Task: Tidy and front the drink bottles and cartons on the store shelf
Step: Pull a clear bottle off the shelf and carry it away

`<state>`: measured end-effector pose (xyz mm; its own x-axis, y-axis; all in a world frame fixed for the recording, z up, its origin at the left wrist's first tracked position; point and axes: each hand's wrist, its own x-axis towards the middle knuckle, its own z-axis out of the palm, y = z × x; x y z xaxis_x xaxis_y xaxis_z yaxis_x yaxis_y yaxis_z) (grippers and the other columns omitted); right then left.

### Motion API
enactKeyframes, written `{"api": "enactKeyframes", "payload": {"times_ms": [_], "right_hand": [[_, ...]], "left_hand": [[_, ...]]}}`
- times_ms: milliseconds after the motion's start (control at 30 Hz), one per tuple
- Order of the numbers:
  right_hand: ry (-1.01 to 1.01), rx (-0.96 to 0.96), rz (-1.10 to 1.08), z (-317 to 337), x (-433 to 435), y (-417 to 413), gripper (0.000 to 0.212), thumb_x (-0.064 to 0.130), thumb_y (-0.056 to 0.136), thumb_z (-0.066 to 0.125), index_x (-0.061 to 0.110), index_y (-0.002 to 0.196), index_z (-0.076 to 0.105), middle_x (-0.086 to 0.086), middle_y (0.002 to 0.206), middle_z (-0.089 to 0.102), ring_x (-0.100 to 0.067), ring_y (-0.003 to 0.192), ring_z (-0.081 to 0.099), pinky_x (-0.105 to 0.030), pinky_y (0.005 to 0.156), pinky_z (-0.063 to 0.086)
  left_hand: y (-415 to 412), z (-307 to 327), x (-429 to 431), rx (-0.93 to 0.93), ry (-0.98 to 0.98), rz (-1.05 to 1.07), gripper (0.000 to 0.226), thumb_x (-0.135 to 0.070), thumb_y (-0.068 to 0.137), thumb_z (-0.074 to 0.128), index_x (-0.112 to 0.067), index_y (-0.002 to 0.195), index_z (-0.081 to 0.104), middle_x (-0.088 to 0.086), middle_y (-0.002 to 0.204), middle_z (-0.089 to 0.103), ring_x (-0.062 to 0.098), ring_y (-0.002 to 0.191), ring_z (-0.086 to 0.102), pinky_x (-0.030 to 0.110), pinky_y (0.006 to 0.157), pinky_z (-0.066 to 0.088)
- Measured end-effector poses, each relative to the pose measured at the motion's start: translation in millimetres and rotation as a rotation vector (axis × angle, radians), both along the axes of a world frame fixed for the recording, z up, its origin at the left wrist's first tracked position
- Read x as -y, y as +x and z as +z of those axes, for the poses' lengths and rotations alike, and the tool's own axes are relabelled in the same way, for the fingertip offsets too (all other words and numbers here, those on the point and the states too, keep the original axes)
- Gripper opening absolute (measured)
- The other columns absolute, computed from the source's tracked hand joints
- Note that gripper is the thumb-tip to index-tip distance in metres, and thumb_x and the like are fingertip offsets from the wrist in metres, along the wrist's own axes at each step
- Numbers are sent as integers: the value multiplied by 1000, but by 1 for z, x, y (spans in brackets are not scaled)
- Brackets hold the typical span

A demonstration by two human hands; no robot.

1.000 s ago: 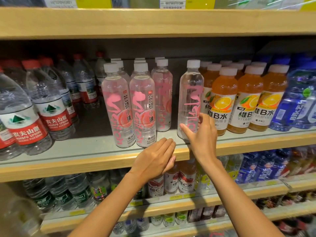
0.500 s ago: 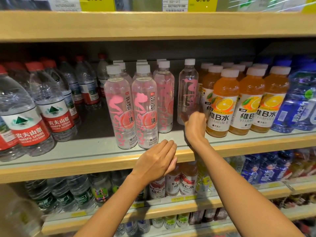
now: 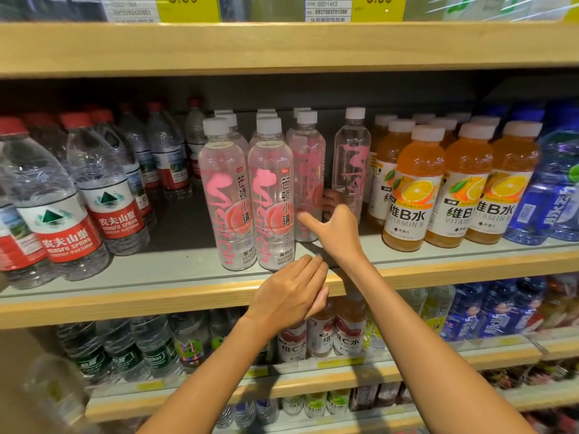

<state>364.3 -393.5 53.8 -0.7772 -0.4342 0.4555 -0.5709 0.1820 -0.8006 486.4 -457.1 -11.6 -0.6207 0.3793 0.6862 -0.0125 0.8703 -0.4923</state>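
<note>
Clear bottles with pink lettering and white caps stand mid-shelf. Two front ones (image 3: pixel 247 195) sit near the shelf edge (image 3: pixel 188 296). A third pink bottle (image 3: pixel 308 164) stands further back. A lone pink bottle (image 3: pixel 351 158) with its label turned away stands deeper, beside the orange vitamin drinks (image 3: pixel 416 195). My right hand (image 3: pixel 336 234) reaches between the third and the lone bottle, thumb across the third bottle's front, fingers behind its right side. My left hand (image 3: pixel 291 297) lies flat on the shelf edge, holding nothing.
Red-capped water bottles (image 3: pixel 62 208) fill the left of the shelf, blue bottles (image 3: pixel 554 189) the right. A bare strip of shelf lies between the water and the pink bottles. Yellow price tags (image 3: pixel 188 7) hang on the shelf above. Lower shelves hold more drinks (image 3: pixel 322 336).
My right hand pushed the lone pink bottle back into the shelf, let it go and shifted left to the third pink bottle. My left hand stayed on the shelf edge.
</note>
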Motion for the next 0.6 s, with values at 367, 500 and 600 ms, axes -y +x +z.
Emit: {"api": "enactKeyframes", "payload": {"times_ms": [367, 500, 600], "right_hand": [[-37, 91, 153, -1, 13, -1, 30, 20, 77, 77, 19, 81, 48, -14, 92, 66, -32, 87, 63, -35, 75, 51], [-3, 110, 169, -3, 13, -3, 23, 23, 78, 76, 8, 76, 58, -13, 72, 63, -17, 66, 53, -33, 61, 45], [-6, 135, 185, -2, 9, -7, 24, 21, 78, 74, 5, 65, 61, -3, 60, 54, -12, 56, 44, -23, 53, 37]], "left_hand": [[0, 0, -2, 47, 63, 19, 39, -27, 96, 43, 1, 113, 66, 15, 110, 68, 25, 99, 64, 34, 84, 53], [3, 5, -5, 73, 105, 25, 36, -27, 93, 49, 0, 109, 66, 13, 106, 67, 24, 95, 64, 34, 81, 53], [6, 13, -11, 130, 209, 52, 33, -28, 92, 51, -3, 106, 66, 10, 105, 66, 21, 92, 63, 29, 76, 53]]}}
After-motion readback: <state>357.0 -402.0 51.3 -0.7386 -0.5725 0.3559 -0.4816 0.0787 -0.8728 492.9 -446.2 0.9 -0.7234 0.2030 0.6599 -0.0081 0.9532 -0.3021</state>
